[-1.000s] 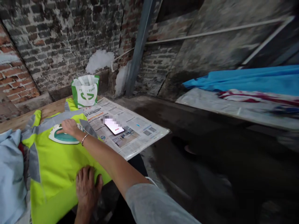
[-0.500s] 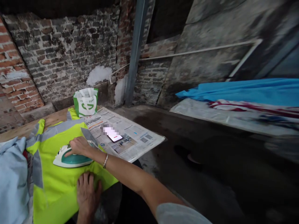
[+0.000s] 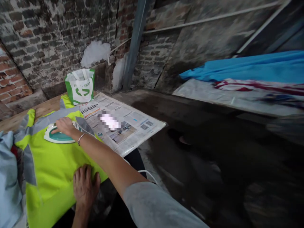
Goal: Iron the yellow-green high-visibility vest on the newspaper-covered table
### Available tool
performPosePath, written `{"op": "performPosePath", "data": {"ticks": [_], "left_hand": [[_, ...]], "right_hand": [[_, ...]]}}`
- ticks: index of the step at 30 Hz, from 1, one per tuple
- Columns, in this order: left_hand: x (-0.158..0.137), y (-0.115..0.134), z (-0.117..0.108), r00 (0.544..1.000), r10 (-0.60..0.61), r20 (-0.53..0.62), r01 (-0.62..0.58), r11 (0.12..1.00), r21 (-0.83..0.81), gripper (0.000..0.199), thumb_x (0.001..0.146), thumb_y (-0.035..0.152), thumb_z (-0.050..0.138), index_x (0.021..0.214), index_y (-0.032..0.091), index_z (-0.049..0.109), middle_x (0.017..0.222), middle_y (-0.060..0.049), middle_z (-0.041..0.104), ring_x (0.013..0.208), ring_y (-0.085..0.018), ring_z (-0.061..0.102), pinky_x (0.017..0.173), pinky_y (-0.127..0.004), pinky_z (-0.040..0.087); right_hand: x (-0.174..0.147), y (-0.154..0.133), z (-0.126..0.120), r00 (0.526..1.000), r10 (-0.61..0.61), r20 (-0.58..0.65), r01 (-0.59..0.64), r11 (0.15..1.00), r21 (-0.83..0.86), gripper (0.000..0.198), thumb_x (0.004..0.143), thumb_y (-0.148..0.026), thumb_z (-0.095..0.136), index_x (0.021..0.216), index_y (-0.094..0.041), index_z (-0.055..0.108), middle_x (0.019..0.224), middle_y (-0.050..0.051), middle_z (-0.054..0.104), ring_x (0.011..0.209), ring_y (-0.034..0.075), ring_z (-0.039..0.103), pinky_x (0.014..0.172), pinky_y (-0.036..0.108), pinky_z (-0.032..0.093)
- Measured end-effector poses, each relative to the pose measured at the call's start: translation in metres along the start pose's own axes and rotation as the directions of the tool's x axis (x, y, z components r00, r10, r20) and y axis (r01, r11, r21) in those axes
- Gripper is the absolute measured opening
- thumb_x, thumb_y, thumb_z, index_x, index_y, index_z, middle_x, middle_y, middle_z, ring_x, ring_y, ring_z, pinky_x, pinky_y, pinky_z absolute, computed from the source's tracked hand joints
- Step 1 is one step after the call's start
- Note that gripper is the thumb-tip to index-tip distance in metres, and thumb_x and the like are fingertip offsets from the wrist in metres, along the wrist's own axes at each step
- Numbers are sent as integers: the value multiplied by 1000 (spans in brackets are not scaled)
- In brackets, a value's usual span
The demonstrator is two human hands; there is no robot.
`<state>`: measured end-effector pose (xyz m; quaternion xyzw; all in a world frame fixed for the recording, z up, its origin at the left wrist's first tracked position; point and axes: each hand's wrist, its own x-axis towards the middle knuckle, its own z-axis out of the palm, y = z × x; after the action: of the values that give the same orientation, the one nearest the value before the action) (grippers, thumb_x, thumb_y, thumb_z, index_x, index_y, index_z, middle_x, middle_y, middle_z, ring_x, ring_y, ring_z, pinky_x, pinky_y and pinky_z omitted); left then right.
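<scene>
Up on the table, the right hand is wrapped around the handle of the iron, which sits flat on the yellow vest. Nearer the table's edge, the left hand lies flat on the vest, fingers spread. Just beside the iron are a newspaper and a green bag.

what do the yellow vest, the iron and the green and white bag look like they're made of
Neon yellow vest: matte woven fabric, probably polyester, with dull grey reflective tape. Teal and white iron: smooth, moulded plastic shell, slightly glossy; soleplate hidden. Green and white bag: stiff, slightly shiny sheet standing upright, likely coated paper or plastic.
</scene>
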<state>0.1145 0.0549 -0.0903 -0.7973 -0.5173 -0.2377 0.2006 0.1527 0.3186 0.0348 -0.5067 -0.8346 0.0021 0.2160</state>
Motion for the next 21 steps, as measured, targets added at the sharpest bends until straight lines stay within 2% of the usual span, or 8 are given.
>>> {"op": "performPosePath", "data": {"ticks": [4, 8, 12, 17, 21], "left_hand": [[1, 3, -2, 999, -41, 13, 41, 999, -10, 21, 95, 29, 65, 114, 21, 69, 109, -10, 74, 103, -28, 64, 86, -42, 51], [1, 2, 1, 1000, -25, -8, 25, 1000, -15, 23, 94, 30, 67, 115, 21, 68, 108, -9, 73, 101, -27, 64, 86, -41, 50], [-1, 2, 7, 996, -86, -31, 85, 995, -44, 21, 93, 25, 67, 114, 21, 67, 109, -8, 72, 100, -27, 63, 86, -41, 49], [-2, 0, 11, 995, -91, -32, 89, 995, -54, 20, 93, 23, 65, 113, 22, 68, 110, -7, 72, 101, -25, 63, 87, -40, 49], [-1, -2, 12, 995, -82, -49, 79, 995, -55, 19, 92, 22, 66, 111, 22, 69, 108, -6, 73, 100, -25, 64, 86, -39, 50]], "right_hand": [[9, 0, -2, 1000, 2, -8, -2, 1000, 18, 52, 101, -62, 64, 114, -12, 74, 111, 18, 78, 112, 29, 71, 90, 34, 51], [0, -5, -15, 998, 20, 60, -20, 1000, -1, 58, 93, -68, 70, 111, -14, 77, 112, 19, 79, 111, 29, 73, 89, 34, 53], [-32, -10, -27, 995, -6, 98, 8, 1000, -22, 64, 88, -77, 69, 103, -16, 80, 103, 18, 81, 103, 30, 77, 84, 33, 55], [-86, -16, -39, 988, -76, 135, 83, 995, -47, 69, 87, -82, 66, 101, -17, 82, 101, 17, 82, 102, 30, 78, 83, 32, 55], [-103, -17, -47, 983, -94, 156, 103, 993, -55, 68, 84, -83, 69, 102, -19, 83, 101, 16, 82, 102, 29, 79, 82, 32, 55]]}}
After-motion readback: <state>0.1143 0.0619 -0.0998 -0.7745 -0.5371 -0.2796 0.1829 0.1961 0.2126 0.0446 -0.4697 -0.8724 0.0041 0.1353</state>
